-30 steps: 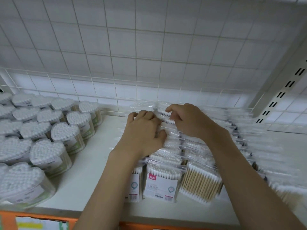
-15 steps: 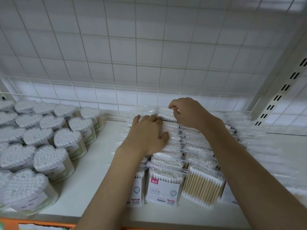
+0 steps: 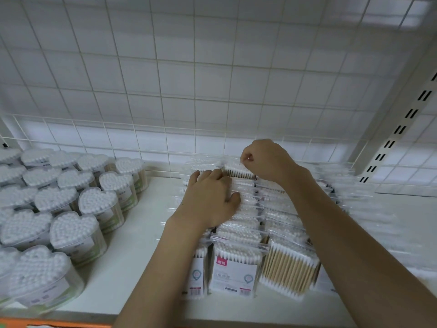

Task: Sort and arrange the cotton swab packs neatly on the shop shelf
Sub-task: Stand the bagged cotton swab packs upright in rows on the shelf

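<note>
Heart tubs (image 3: 94, 204): clear heart-shaped tubs of white-tipped swabs, stood upright in close rows at the left of the shelf (image 3: 132, 275), tips up; the ranks are judged to be sorted already. Pale labels with a green band are carried on the sides; the print is too small and blurred to be read

Bare strip of shelf: left between tubs and packs, so that the two kinds are kept apart

Left hand (image 3: 210, 202): laid palm down on the left file of packs (image 3: 236, 235), fingers spread flat over the tops; nothing is pinched. The file is judged to be steadied so that it is not tipped while a neighbour is shifted

Packs: flat clear bags stood on edge, overlapped front to back in files running to the grid back (image 3: 212, 91). On the front pack (image 3: 234, 273) a white card is shown with a pink square mark at its upper left, a round teal emblem, lines of small print and pink barcode tags; none of it can be read. Beside it a wood-stick pack (image 3: 288, 271) is leaned outward, no card visible

Right hand (image 3: 267, 159): grip pressed together, the top edge of the rear pack (image 3: 238, 170) pinched between thumb and fingertips, apparently to be pulled upright into line

Further packs (image 3: 350, 185): at the right, blurred; labels not legible
</note>
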`<action>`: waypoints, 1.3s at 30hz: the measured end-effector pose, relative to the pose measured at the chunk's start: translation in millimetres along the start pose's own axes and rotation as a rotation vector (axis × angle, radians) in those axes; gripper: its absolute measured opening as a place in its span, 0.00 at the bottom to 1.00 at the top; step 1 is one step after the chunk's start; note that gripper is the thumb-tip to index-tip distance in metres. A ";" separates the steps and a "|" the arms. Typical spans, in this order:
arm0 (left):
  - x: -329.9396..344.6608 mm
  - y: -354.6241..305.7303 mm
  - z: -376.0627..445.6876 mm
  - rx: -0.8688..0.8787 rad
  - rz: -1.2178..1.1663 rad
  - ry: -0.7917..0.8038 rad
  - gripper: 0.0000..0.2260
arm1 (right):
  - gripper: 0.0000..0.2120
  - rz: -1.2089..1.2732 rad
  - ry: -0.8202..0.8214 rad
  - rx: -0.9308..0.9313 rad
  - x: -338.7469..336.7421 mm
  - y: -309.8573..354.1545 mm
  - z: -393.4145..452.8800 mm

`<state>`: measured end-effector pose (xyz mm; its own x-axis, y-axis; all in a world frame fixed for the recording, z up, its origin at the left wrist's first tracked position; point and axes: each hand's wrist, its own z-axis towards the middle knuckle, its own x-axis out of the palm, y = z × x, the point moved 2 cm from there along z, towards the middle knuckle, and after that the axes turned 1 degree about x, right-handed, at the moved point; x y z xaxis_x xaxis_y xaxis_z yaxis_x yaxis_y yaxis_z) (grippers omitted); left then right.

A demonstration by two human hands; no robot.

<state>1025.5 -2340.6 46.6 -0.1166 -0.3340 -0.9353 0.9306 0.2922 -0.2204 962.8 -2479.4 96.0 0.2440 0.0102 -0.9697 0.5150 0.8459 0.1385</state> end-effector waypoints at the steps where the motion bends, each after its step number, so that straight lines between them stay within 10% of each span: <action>1: 0.6 0.1 -0.4 0.000 -0.004 -0.009 0.17 | 0.10 0.021 -0.034 0.004 -4.0 -1.4 0.3; 17: 3.7 1.8 -3.3 0.003 -0.038 -0.034 0.18 | 0.10 0.435 -0.257 0.044 -57.4 -9.2 -16.0; 39: 5.4 2.0 -1.4 -0.002 -0.052 -0.011 0.19 | 0.10 -0.097 -0.153 -0.157 -41.3 2.7 5.1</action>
<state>1026.2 -2340.5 40.7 -0.1608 -0.3582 -0.9197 0.9226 0.2764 -0.2690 958.3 -2480.2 137.5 0.3271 -0.1458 -0.9337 0.4109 0.9117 0.0016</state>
